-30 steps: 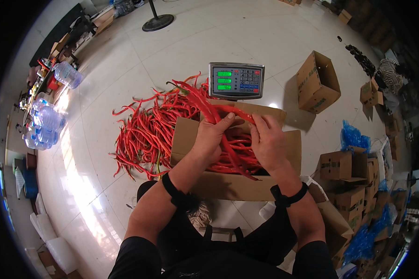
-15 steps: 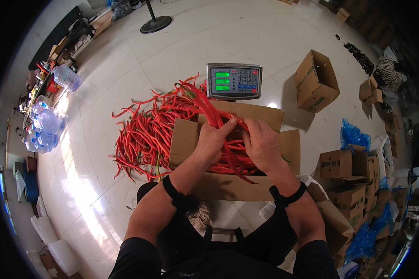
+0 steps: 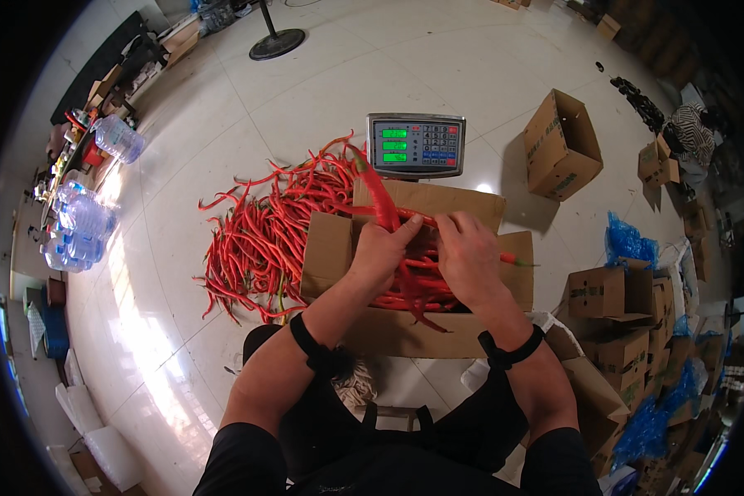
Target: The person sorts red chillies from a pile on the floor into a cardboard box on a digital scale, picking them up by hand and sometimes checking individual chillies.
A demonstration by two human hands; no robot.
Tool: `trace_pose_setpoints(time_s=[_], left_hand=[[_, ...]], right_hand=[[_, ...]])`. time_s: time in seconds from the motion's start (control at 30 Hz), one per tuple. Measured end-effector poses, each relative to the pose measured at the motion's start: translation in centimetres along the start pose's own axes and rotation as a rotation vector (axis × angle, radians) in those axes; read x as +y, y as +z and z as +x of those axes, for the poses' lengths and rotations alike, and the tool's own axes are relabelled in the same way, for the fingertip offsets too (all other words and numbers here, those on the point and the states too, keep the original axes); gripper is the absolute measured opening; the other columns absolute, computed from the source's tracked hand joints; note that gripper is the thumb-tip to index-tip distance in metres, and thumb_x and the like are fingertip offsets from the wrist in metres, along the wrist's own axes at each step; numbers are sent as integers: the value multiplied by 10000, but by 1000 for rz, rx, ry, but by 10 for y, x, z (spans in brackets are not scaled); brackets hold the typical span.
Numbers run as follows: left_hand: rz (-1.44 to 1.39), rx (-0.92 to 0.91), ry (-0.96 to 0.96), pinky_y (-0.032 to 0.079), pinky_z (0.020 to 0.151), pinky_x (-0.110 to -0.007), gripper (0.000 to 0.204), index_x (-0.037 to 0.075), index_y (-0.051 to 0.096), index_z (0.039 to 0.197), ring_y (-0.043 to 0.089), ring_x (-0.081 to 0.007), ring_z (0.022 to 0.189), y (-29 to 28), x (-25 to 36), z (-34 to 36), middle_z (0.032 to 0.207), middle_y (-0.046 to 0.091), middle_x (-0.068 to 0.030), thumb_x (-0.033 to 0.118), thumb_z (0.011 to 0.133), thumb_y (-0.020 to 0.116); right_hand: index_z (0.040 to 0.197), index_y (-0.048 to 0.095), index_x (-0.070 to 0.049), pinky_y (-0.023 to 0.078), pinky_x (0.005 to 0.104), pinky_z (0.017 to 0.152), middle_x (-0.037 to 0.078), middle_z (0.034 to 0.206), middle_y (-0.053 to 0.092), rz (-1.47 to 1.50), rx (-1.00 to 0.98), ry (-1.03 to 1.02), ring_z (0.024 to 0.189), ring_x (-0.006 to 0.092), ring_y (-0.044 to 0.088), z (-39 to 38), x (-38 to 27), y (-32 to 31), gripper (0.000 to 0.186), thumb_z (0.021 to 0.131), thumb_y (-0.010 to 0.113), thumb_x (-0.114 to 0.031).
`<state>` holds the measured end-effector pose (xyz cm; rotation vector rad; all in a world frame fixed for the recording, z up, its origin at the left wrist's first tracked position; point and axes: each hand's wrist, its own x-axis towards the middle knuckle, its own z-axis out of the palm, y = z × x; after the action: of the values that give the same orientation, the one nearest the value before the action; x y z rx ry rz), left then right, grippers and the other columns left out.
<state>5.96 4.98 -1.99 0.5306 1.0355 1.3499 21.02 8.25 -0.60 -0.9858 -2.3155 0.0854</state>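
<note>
My left hand (image 3: pixel 380 255) is closed round a few long red chili peppers (image 3: pixel 375 190), which stick out above the thumb and hang below the palm. Close beside it, my right hand (image 3: pixel 471 258) is closed with its fingertips pinched on a red chili. A red chili with a green stem (image 3: pixel 514 259) pokes out on the right side of that hand. Both hands are over an open cardboard box (image 3: pixel 413 335) holding many more red chilies (image 3: pixel 426 291). The fingers partly hide what each hand grips.
A large heap of red chilies (image 3: pixel 256 240) lies on the floor left of the box. Behind the box stands a scale display (image 3: pixel 416 145) with green readouts. An open carton (image 3: pixel 562 149) is at the far right; stacked cartons (image 3: pixel 622 355) and blue plastic bags (image 3: pixel 630 240) crowd the right side.
Fewer chilies now fan out above my left hand. A chili's green-stemmed end now shows farther out to the right of my right hand. Both hands have barely shifted.
</note>
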Motion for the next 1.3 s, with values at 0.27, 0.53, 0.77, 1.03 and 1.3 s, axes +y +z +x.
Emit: trace_pose_setpoints(time_s=[0.27, 0.53, 0.77, 1.03, 1.3], left_hand=[[152, -36, -150, 486, 493, -302, 344, -24, 577, 849, 598, -174, 539, -3, 3, 1, 653, 599, -84, 304, 954, 584], [-169, -143, -135, 506, 536, -338, 304, 23, 532, 1099, 573, -191, 555, -16, 21, 5, 643, 535, -58, 305, 1001, 477], [-300, -124, -105, 570, 748, -393, 276, 19, 514, 1191, 661, -245, 797, -14, 22, 2, 789, 613, -93, 214, 1001, 473], [-282, -148, -36, 482, 943, -410, 306, -14, 496, 1201, 590, -287, 1092, -22, 11, 13, 885, 636, -120, 219, 1003, 475], [-251, -175, -65, 529, 860, -362, 330, 3, 478, 1236, 619, -219, 979, -13, 12, 8, 1031, 632, -143, 248, 1017, 443]], right_hand=[[873, 634, -40, 471, 421, 789, 164, 928, 637, -124, -653, 141, 945, 331, 596, -12, 34, 14, 139, 779, 535, -62], [943, 653, -38, 470, 451, 789, 156, 937, 655, -27, -649, 18, 903, 357, 612, -20, 41, 25, 194, 817, 510, -73], [897, 607, 60, 499, 332, 669, 132, 768, 642, 840, -341, 539, 714, 165, 612, -2, 23, 12, 198, 905, 597, -138], [980, 597, 56, 499, 281, 705, 63, 879, 653, 1005, -379, 595, 795, 102, 582, 4, 9, -1, 204, 907, 636, -131], [1063, 599, 50, 489, 268, 768, 80, 944, 656, 1282, -579, 637, 855, 115, 601, 1, -1, 9, 263, 893, 659, -143]])
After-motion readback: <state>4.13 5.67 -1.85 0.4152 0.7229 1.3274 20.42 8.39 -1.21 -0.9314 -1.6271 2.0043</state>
